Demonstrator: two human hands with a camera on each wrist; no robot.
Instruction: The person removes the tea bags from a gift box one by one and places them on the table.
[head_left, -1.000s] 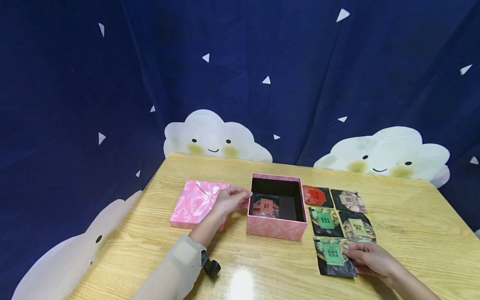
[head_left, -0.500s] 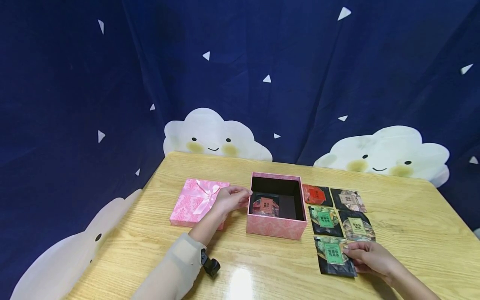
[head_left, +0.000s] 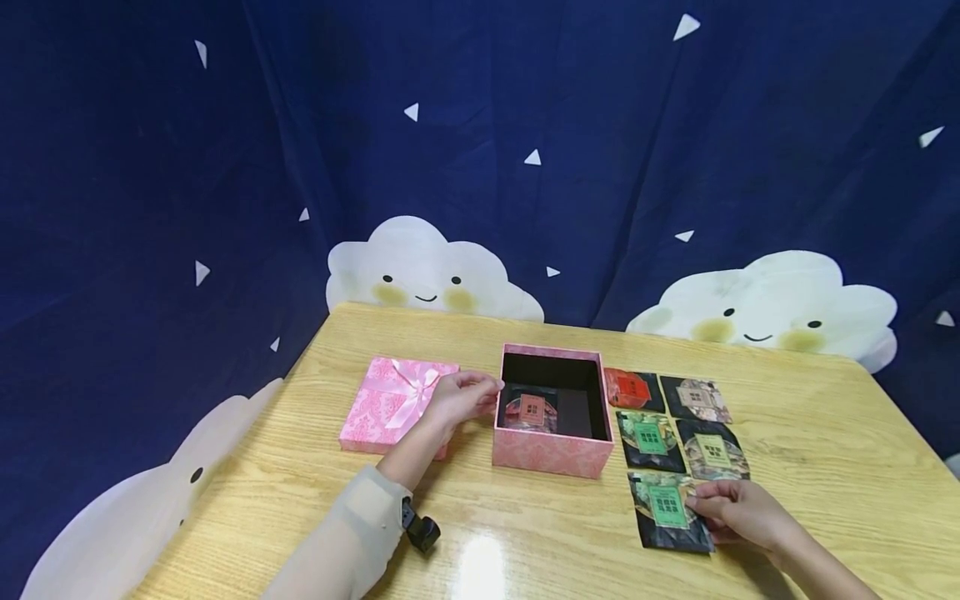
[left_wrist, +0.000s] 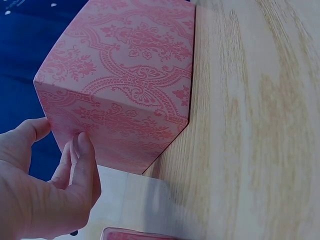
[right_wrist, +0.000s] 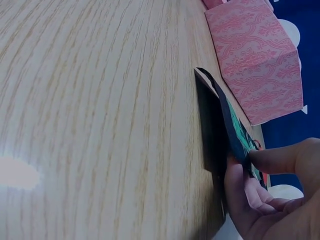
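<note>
My left hand [head_left: 463, 398] touches the left side of an uncovered pink patterned gift box [head_left: 552, 454]; in the left wrist view its fingertips rest against the outer wall. Inside that box lies a black sachet [head_left: 532, 410] with a red label. My right hand [head_left: 742, 517] pinches the right edge of a black sachet with a green label [head_left: 667, 510], thumb above and fingers beneath. In the right wrist view this sachet [right_wrist: 235, 125] is tilted, its edge raised off the wood. What the sachets contain cannot be seen.
A pink lid [head_left: 386, 404] with a ribbon bow lies left of the box, partly behind my left arm. Several other sachets lie right of the box, among them a red one [head_left: 633, 390] and another green-labelled one [head_left: 649, 440]. A blue curtain [head_left: 480, 150] hangs behind the wooden table [head_left: 555, 533].
</note>
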